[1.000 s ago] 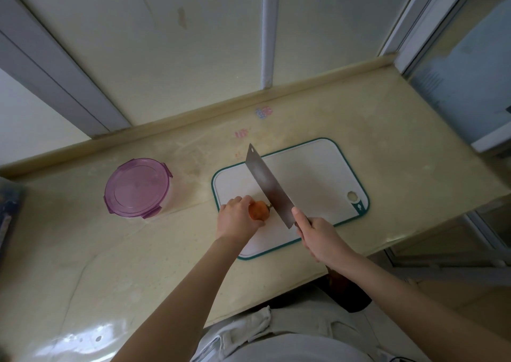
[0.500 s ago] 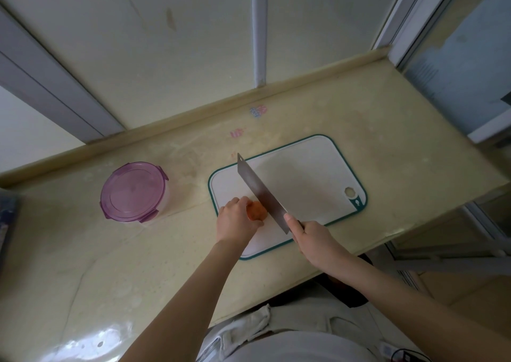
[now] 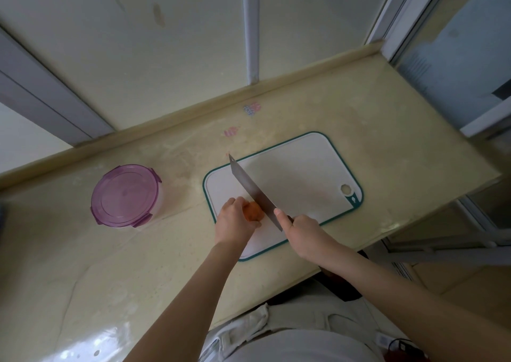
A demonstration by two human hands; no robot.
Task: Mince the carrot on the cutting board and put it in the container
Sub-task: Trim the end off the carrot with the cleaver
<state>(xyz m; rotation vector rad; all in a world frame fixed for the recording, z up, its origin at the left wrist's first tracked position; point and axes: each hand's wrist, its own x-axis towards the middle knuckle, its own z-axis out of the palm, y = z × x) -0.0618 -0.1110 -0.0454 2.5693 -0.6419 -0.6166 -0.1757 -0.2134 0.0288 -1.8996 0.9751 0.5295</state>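
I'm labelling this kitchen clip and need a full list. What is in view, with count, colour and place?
carrot: one, orange, near-left part of the board
cutting board: one, white with teal rim, on the counter
knife: one, broad grey blade, slanted over the board, against the carrot
container: one, purple lid on, on the counter left of the board
stickers: two small patches, pink and blue, behind the board
counter: one, beige, along the wall
left hand: holds the carrot
right hand: grips the knife handle
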